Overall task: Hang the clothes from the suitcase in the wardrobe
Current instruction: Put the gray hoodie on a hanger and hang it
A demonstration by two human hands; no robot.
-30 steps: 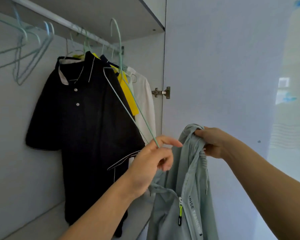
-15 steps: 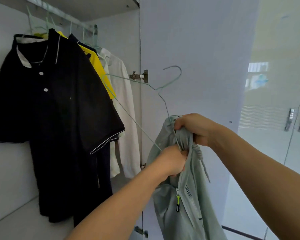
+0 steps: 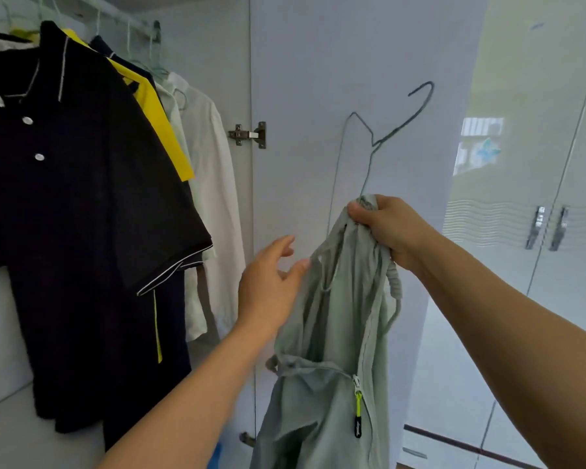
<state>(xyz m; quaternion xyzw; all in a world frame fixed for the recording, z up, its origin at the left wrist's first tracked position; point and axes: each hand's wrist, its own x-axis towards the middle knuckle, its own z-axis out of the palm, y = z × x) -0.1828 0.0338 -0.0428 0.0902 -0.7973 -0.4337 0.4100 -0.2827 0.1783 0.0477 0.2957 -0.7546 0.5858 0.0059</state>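
Right hand (image 3: pixel 384 228), at about 3 o'clock of frame centre, is clenched on the bunched top of the jacket (image 3: pixel 332 350), thumb over the fabric at the collar. The jacket is pale grey-green and hangs straight down from that grip in front of the open door (image 3: pixel 318 79). Its zip runs down the front; the zip pull (image 3: pixel 357 414) is neon yellow with a black tip, at roughly 5 o'clock.

A thin wire hanger (image 3: pixel 372 140) rises out of the jacket's top. One shoulder wire disappears into the fabric just at the right hand; the hook is tilted toward 1 o'clock and is free of the rail. Whether the hand also grips the wire cannot be told.

Left hand (image 3: pixel 271 286), near centre, is released: fingers relaxed and spread. Its fingertips (image 3: pixel 301 265) are at the jacket's left edge; contact cannot be confirmed.

Wardrobe interior at 9–11 o'clock. On the rail (image 3: pixel 115 13) hang, front to back: a dark polo (image 3: pixel 82 214) with white buttons and white sleeve trim, a yellow shirt (image 3: pixel 164 130), a white shirt (image 3: pixel 214 184). They overlap one another.

A metal hinge (image 3: pixel 249 134) sits on the door edge at about 11 o'clock, between the white shirt and the hanger. Glossy closed doors with handles (image 3: pixel 548 228) stand at 3 o'clock, well apart from the jacket. The suitcase is out of view.
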